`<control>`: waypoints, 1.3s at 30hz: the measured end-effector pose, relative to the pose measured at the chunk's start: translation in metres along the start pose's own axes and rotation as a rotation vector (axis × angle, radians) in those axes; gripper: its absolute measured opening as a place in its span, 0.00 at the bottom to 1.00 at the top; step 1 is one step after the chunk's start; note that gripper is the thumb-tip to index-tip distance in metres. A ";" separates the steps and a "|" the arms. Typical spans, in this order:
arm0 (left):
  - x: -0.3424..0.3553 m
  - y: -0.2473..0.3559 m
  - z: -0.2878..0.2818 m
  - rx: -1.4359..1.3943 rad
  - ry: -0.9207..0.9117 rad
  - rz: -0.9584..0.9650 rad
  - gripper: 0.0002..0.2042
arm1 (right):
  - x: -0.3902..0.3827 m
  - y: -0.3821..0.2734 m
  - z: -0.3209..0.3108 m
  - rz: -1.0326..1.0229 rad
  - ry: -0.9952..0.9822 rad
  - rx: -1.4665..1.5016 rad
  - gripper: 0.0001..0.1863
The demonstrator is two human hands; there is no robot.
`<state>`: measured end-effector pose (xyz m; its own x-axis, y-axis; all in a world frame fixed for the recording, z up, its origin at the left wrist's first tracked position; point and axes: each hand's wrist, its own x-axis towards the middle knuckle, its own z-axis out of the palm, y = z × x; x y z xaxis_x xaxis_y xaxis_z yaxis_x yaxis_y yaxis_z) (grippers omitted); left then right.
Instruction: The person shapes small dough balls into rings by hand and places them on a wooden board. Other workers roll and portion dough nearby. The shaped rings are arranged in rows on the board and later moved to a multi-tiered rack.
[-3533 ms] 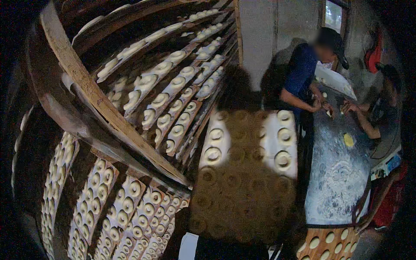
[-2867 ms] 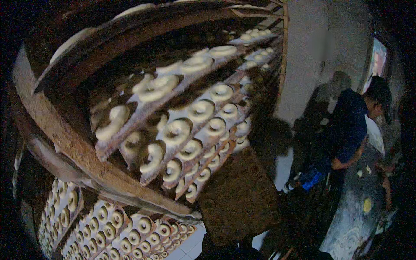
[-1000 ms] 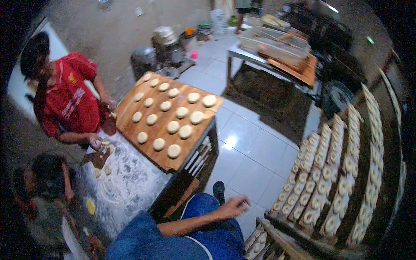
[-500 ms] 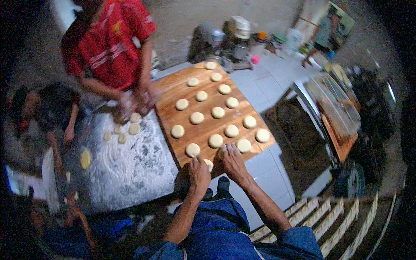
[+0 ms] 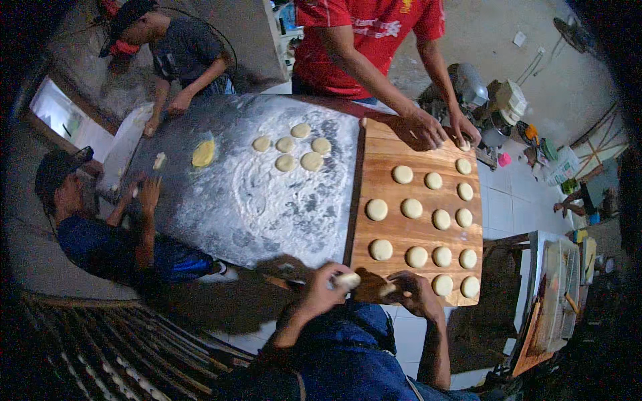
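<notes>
The left hand (image 5: pixel 324 293) was curled, with its fingers bent around one pale dough round (image 5: pixel 347 281). The right hand (image 5: pixel 418 294), half closed, seemed to pinch a second piece (image 5: pixel 387 289) at its fingertips. Ahead of the right hand was the wooden board (image 5: pixel 394 230) with other rounds (image 5: pixel 381 249). In my judgement, light and even finger pressure was best, because such dough could probably dent.

Floor tiles (image 5: pixel 503 208) lie past the right edge of the counter (image 5: pixel 221 230); beyond its left, a window (image 5: pixel 67 117) glows.
</notes>
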<state>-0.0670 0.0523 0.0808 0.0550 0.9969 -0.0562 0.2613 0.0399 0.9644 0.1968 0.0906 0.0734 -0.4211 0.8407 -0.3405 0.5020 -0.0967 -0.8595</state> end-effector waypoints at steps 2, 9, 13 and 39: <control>0.009 -0.050 -0.054 0.153 0.225 0.035 0.11 | 0.037 -0.027 0.031 -0.158 0.045 0.075 0.21; 0.061 -0.159 -0.157 0.367 0.498 0.052 0.16 | 0.174 -0.058 0.150 -0.106 0.064 0.063 0.19; 0.053 -0.115 -0.171 0.682 0.528 0.050 0.16 | 0.169 -0.039 0.170 -0.258 0.274 -0.620 0.28; 0.094 -0.059 0.101 0.666 0.004 0.506 0.19 | 0.044 0.078 -0.018 0.158 0.603 -0.432 0.20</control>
<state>0.0201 0.1367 -0.0075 0.3158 0.8842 0.3443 0.7211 -0.4595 0.5186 0.2308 0.1298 -0.0017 0.1040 0.9919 -0.0733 0.8258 -0.1272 -0.5495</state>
